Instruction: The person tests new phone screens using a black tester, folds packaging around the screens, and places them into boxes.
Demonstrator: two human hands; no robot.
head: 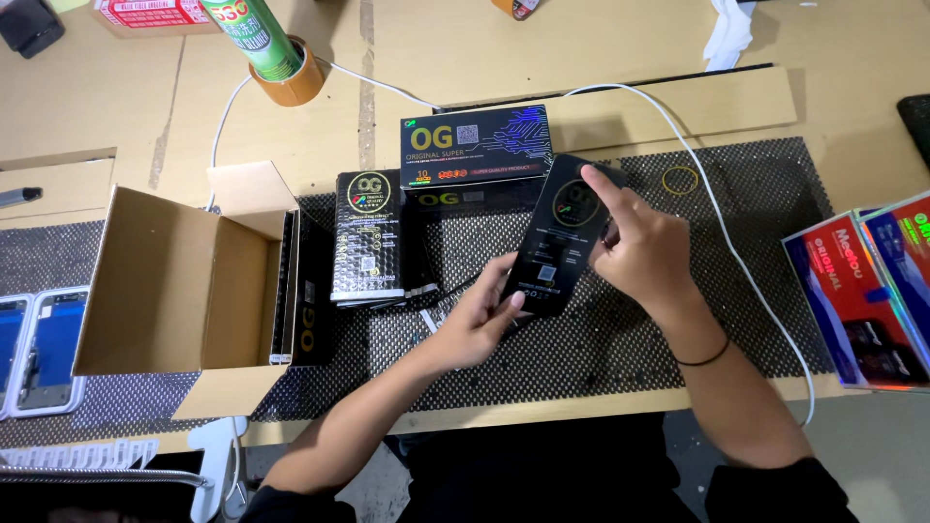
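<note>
Both hands on one flat black pack, tilted, over the black mesh mat. Left hand pinches its lower edge, thumb on the face. Right hand grips the upper right side, index finger stretched along the top edge.

Just left of the left hand: one stack of matching black packs; count in stack unclear. Above the hands: one long black carton, touching that stack. Far left: one open cardboard box, flaps out, black packs upright against its right wall. One white cable curves past the right hand. Two red-and-blue boxes at the right table edge. One tape roll far up-left. Bare mat right of and below the hands.
</note>
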